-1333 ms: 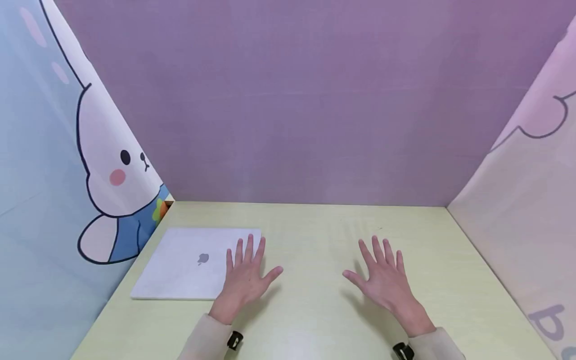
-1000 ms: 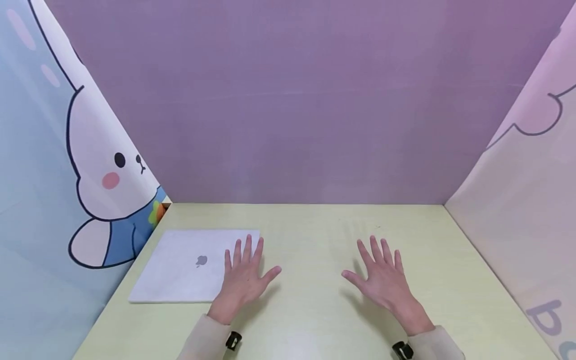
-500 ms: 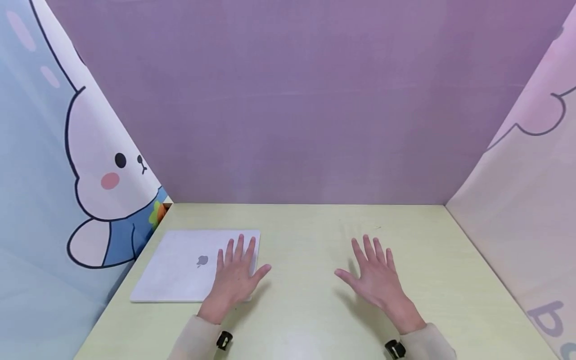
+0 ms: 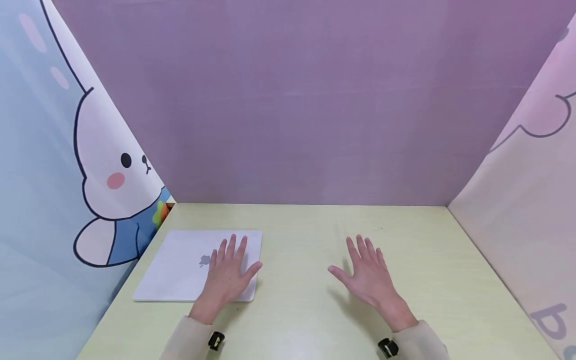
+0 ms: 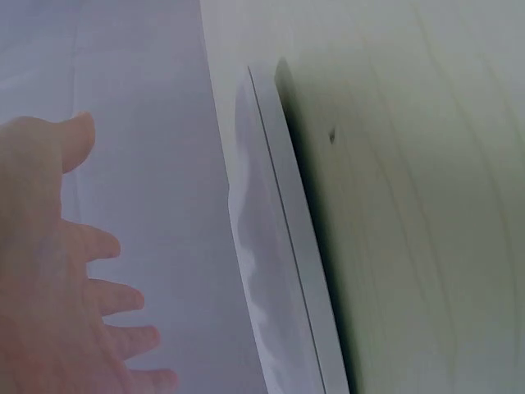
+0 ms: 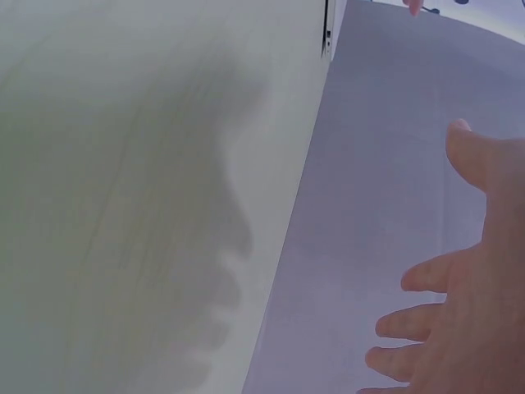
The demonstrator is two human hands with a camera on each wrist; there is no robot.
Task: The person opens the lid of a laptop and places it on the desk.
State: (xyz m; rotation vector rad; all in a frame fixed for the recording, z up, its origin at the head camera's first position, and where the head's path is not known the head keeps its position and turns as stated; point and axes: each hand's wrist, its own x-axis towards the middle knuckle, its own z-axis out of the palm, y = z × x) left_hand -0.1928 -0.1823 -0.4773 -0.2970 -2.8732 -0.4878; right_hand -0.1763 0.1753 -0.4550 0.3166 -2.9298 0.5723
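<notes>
A closed silver laptop (image 4: 180, 275) with a dark apple logo lies flat at the left of the table; its thin edge also shows in the left wrist view (image 5: 287, 222). My left hand (image 4: 227, 277) hovers over the laptop's right part, palm down, fingers straight and spread, holding nothing. In the left wrist view a gap shows between that hand and the lid. To the right, my right hand (image 4: 371, 282) is spread out above bare tabletop, and its shadow falls on the surface below. Nothing is in its fingers.
The pale wooden table (image 4: 297, 235) ends at a purple cloth backdrop (image 4: 306, 100). A blue cloth with a cartoon rabbit (image 4: 119, 165) hangs along the left side, and a pale printed cloth (image 4: 531, 210) along the right. Each wrist wears a black strap (image 4: 216, 341).
Both hands have drifted left, still spread; the left hand now covers more of the laptop. The head view has shifted slightly. The laptop has stayed in place on the table.
</notes>
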